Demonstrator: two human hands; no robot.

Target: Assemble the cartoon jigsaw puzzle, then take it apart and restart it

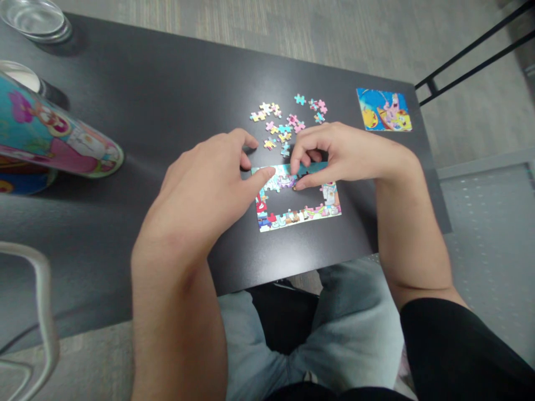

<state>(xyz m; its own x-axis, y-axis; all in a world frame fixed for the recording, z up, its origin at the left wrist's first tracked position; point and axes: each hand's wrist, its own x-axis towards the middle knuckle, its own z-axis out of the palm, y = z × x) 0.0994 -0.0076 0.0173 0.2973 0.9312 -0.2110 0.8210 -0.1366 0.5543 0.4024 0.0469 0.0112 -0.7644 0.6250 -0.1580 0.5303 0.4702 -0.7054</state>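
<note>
A jigsaw puzzle (298,216) lies on the dark table, its colourful border joined and the table surface showing through its middle. My right hand (338,149) reaches over the upper edge with thumb and index finger pinched on a small puzzle piece (295,187), mostly hidden by the fingertips. On the puzzle's upper left, the thumb of my left hand (204,186) rests against the joined pieces, fingers spread and curved beyond the edge. Loose puzzle pieces (285,128) are scattered just past both hands.
A picture card (385,110) lies at the table's right end. On the left are a tall cartoon-printed container (62,133), a round tin (16,77) and a clear round lid (35,19). A white tube frame (45,306) stands at lower left.
</note>
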